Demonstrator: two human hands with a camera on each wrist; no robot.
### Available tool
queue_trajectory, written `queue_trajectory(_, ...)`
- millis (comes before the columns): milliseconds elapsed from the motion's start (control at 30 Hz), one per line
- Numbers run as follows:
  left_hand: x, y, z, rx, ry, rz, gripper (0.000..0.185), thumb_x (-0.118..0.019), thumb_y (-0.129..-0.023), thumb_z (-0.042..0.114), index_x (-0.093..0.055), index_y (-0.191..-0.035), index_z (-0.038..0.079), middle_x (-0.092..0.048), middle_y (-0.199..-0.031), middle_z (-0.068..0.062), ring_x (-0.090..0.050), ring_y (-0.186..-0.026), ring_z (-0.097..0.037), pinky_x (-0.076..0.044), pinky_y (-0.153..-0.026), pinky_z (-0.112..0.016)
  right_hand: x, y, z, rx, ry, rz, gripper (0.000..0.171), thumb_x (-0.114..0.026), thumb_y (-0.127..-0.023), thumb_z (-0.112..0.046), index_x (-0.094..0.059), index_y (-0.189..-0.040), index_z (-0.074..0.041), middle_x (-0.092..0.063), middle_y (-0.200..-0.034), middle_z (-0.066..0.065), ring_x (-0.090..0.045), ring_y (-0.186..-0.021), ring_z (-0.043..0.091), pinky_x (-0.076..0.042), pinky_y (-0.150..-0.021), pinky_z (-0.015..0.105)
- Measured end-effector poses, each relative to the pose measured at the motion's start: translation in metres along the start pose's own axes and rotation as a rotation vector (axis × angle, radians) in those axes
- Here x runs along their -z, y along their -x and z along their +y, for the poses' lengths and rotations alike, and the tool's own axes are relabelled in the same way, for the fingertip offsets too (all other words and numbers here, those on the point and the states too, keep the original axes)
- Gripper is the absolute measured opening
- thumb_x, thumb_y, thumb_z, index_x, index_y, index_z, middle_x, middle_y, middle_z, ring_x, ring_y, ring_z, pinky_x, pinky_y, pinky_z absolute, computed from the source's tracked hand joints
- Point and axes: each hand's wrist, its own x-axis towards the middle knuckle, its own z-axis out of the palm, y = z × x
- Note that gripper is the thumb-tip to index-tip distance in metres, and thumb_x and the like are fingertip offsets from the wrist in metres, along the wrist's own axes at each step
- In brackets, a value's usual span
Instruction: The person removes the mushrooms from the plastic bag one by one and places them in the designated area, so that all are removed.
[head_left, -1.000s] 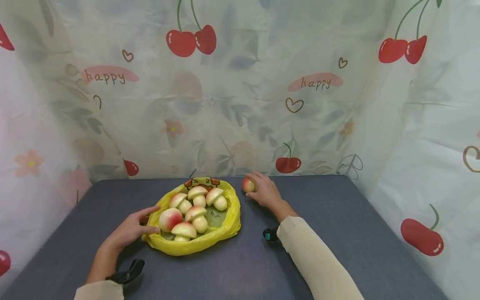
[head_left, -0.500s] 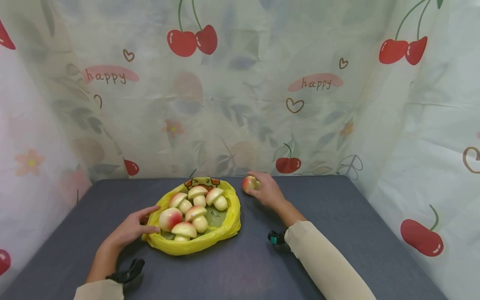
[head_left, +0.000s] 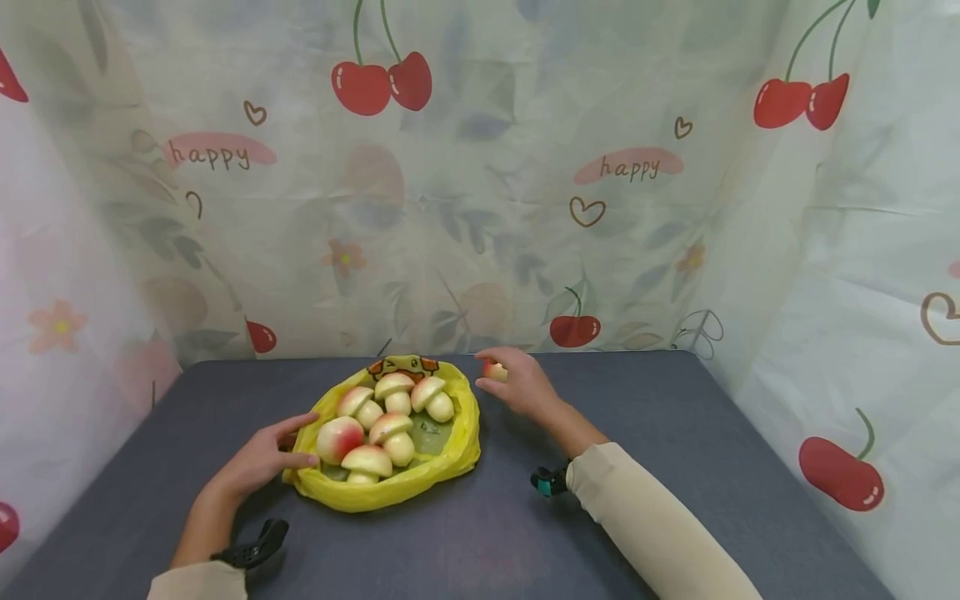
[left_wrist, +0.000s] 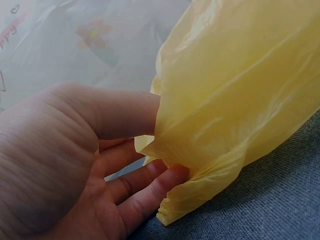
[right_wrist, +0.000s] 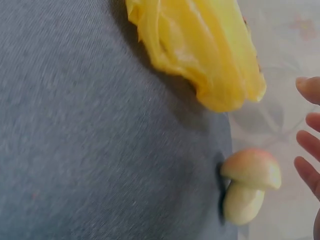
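Pinching the rim of the yellow bag (head_left: 450, 454) at its 8 o'clock edge with the left hand (head_left: 258, 462): thumb (left_wrist: 125, 112) on top, fingertips curled underneath, a fold of plastic caught between them, probably to keep the flimsy mouth spread and the bag from sliding on the grey table (head_left: 675, 433). Lying open and flat just left of the table's centre, with several toy mushrooms (head_left: 397, 392) heaped inside and a rounder pink peach (head_left: 339, 439) at 9 o'clock, all tipped against one another as the slack plastic lets them settle. Reaching to 2 o'clock of the bag with the right hand (head_left: 521, 387), cupped about the loose mushroom (head_left: 492, 372), which sits just outside the rim near the table's far edge. Judging from the right wrist view, not yet closed: fingers (right_wrist: 310, 122) uncurled and slightly spread, with a clear gap between them and the cap, stem pointing away from the bag; thumb out of sight there, so no firm grasp to be read. Hung behind and to both sides, a pale curtain (head_left: 480, 208) printed with cherries and hearts, closing in the work area.
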Motion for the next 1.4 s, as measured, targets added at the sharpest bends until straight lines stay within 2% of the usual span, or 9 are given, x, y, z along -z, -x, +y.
queue_trajectory(167, 0.001, 0.000, 0.000, -0.005, 0.001, 0.000, 0.087, -0.077, -0.083, 0.034, -0.034, -0.150, 0.001, -0.040, -0.144, -0.029, -0.050, -0.117, -0.038, -0.042, -0.094, -0.053, -0.002, -0.010, -0.013, 0.043, -0.010, -0.020, 0.037, -0.075, -0.087, -0.020, -0.066, -0.123, -0.012, -0.065, -0.115, 0.004, -0.062, -0.103, 0.026, -0.049, -0.085, 0.040)
queue_trajectory(300, 0.001, 0.000, 0.000, -0.016, 0.002, 0.000, 0.086, -0.077, -0.083, 0.034, -0.035, -0.149, 0.001, -0.040, -0.144, -0.029, -0.051, -0.117, -0.037, -0.043, -0.094, -0.052, -0.002, -0.020, -0.025, 0.038, 0.004, -0.060, 0.037, -0.073, -0.089, -0.020, -0.066, -0.124, -0.013, -0.065, -0.117, 0.005, -0.063, -0.097, 0.024, -0.050, -0.078, 0.037)
queue_trajectory(500, 0.000, 0.001, 0.001, -0.023, 0.011, 0.002, 0.085, -0.078, -0.083, 0.033, -0.035, -0.149, 0.000, -0.039, -0.145, -0.028, -0.051, -0.117, -0.038, -0.042, -0.094, -0.053, -0.002, -0.036, -0.041, 0.015, 0.047, -0.134, 0.034, -0.070, -0.091, -0.023, -0.066, -0.124, -0.016, -0.065, -0.121, 0.002, -0.062, -0.102, 0.021, -0.049, -0.082, 0.035)
queue_trajectory(667, 0.000, 0.000, 0.002, -0.023, -0.003, 0.008, 0.085, -0.078, -0.083, 0.033, -0.036, -0.149, 0.000, -0.039, -0.145, -0.029, -0.050, -0.118, -0.039, -0.042, -0.095, -0.053, -0.007, -0.047, -0.048, -0.006, 0.036, -0.202, 0.034, -0.070, -0.092, -0.026, -0.065, -0.124, -0.015, -0.065, -0.121, 0.003, -0.062, -0.103, 0.021, -0.048, -0.085, 0.035)
queue_trajectory(833, 0.000, 0.000, 0.001, -0.028, -0.005, 0.010, 0.085, -0.077, -0.083, 0.033, -0.036, -0.149, 0.000, -0.039, -0.145, -0.029, -0.050, -0.118, -0.039, -0.042, -0.095, -0.053, -0.016, -0.055, -0.053, -0.013, 0.029, -0.306, 0.038, -0.069, -0.092, -0.029, -0.064, -0.125, -0.010, -0.063, -0.123, 0.006, -0.060, -0.105, 0.022, -0.047, -0.087, 0.036)
queue_trajectory(933, 0.000, 0.001, 0.001, -0.027, -0.002, 0.008, 0.084, -0.077, -0.083, 0.033, -0.036, -0.149, 0.000, -0.038, -0.145, -0.029, -0.049, -0.119, -0.039, -0.041, -0.095, -0.054, -0.021, -0.057, -0.055, -0.015, 0.026, -0.345, 0.041, -0.068, -0.093, -0.030, -0.064, -0.127, -0.008, -0.062, -0.125, 0.008, -0.059, -0.109, 0.025, -0.046, -0.089, 0.038)
queue_trajectory(1133, 0.000, 0.002, 0.001, -0.031, -0.002, 0.007, 0.084, -0.077, -0.084, 0.034, -0.035, -0.149, 0.000, -0.038, -0.145, -0.029, -0.050, -0.118, -0.039, -0.042, -0.094, -0.053, -0.031, -0.060, -0.057, -0.049, -0.042, -0.367, 0.041, -0.067, -0.093, -0.033, -0.064, -0.125, -0.008, -0.063, -0.123, 0.011, -0.057, -0.113, 0.030, -0.045, -0.091, 0.040)
queue_trajectory(1233, 0.000, 0.002, 0.001, -0.028, -0.001, 0.009, 0.084, -0.077, -0.084, 0.034, -0.036, -0.149, 0.001, -0.039, -0.144, -0.029, -0.051, -0.117, -0.038, -0.043, -0.094, -0.052, -0.037, -0.061, -0.057, -0.075, -0.048, -0.386, 0.043, -0.066, -0.093, -0.036, -0.064, -0.126, -0.009, -0.062, -0.126, 0.009, -0.056, -0.116, 0.027, -0.044, -0.093, 0.038)
queue_trajectory(1400, 0.000, 0.002, 0.001, -0.025, 0.005, 0.006, 0.084, -0.076, -0.084, 0.034, -0.035, -0.149, 0.001, -0.040, -0.144, -0.029, -0.051, -0.117, -0.037, -0.043, -0.094, -0.051, -0.046, -0.060, -0.056, -0.109, -0.003, -0.474, 0.049, -0.064, -0.094, -0.040, -0.058, -0.135, -0.014, -0.057, -0.135, 0.003, -0.051, -0.124, 0.021, -0.041, -0.099, 0.036)
